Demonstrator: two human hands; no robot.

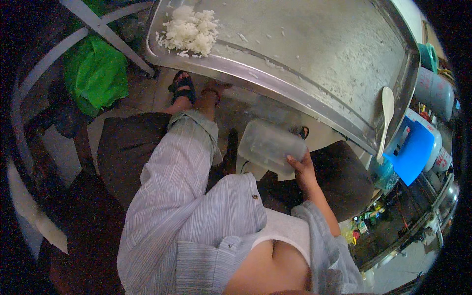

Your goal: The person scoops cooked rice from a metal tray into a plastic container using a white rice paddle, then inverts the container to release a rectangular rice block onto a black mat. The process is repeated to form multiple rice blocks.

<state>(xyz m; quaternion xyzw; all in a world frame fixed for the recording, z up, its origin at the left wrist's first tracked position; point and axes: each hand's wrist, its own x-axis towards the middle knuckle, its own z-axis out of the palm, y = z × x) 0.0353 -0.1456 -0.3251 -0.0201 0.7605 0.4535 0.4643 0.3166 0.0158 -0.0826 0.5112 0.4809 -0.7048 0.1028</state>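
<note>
My right hand (pixel 304 167) grips the near right corner of a translucent plastic food container (pixel 271 145), held above my lap and below the tray's edge. Nothing can be made out inside the container. On the left, my sleeve with its rolled cuff runs forward, and my left hand (pixel 220 87) is mostly hidden beneath the tray's rim. Before me is a large metal tray (pixel 313 44), with a mound of cooked white rice (pixel 192 32) in its near left corner. Loose grains are scattered over the metal. A white plastic spoon (pixel 387 107) leans across the tray's right rim.
A green plastic bag (pixel 96 75) sits by the metal table legs (pixel 110 38) at left. To the right are a blue plastic piece (pixel 415 147), a grey cylinder (pixel 435 94) with writing, and small packets (pixel 363 223). A sandalled foot (pixel 183 86) rests on the floor.
</note>
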